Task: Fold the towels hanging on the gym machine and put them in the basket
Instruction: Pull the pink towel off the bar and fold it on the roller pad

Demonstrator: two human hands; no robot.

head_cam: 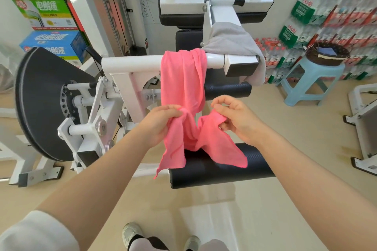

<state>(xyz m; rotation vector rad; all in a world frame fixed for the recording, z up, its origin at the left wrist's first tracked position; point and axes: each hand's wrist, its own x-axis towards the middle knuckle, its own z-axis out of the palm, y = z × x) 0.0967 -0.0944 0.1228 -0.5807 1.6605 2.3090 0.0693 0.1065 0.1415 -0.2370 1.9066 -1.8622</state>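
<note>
A pink towel (pixel 182 87) hangs over the white bar (pixel 130 62) of the gym machine, its lower end bunched between my hands. My left hand (pixel 161 124) grips the towel's left lower edge. My right hand (pixel 234 120) pinches the right lower corner, which fans out over a black roller pad (pixel 220 171). A grey towel (pixel 232 40) is draped over the machine's arm to the right of the pink one. A dark round basket (pixel 327 53) stands on a light blue stool (pixel 312 79) at the right, with blue and white folded cloth inside.
A black weight disc (pixel 38 103) and white linkage take up the left. Stacked packs of water bottles (pixel 326 15) line the right wall, cardboard boxes (pixel 51 42) the left. Another white frame (pixel 365 128) stands at the far right. My shoes (pixel 132 234) are on the beige floor.
</note>
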